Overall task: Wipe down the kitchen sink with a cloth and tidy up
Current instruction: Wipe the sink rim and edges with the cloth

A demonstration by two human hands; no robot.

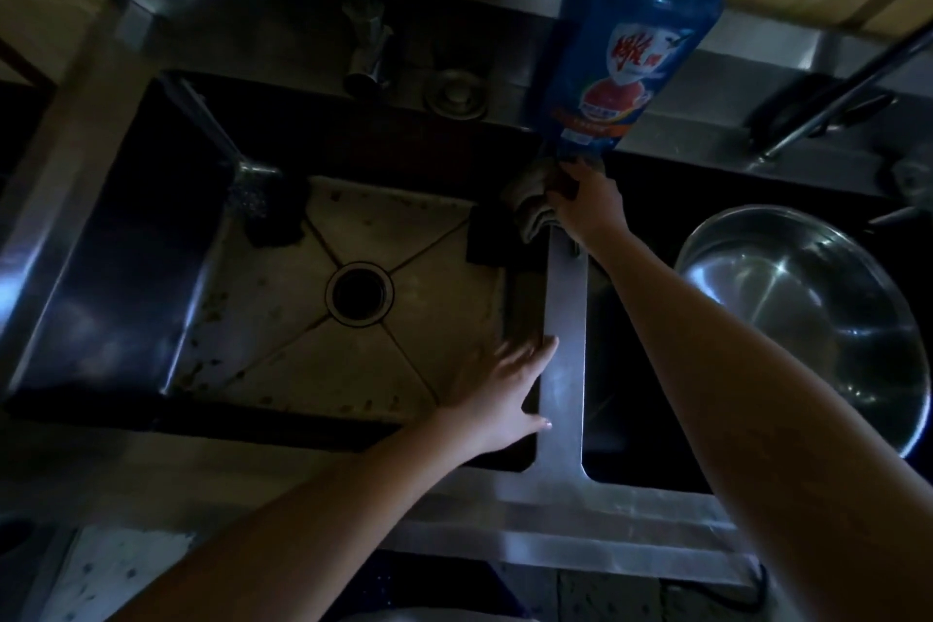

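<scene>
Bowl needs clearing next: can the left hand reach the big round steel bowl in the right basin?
Probably not cleanly: the left hand rests at the steel divider, and the right forearm crosses between it and the round steel bowl.

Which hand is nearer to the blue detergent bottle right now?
Right. The right hand grips the cloth right beside the base of the blue detergent bottle; the left hand rests against the sink divider, much farther away, toward the person.

Kitchen: steel double sink (pixel 563 318), faucet (pixel 366 46), detergent bottle (pixel 631 40).
</scene>
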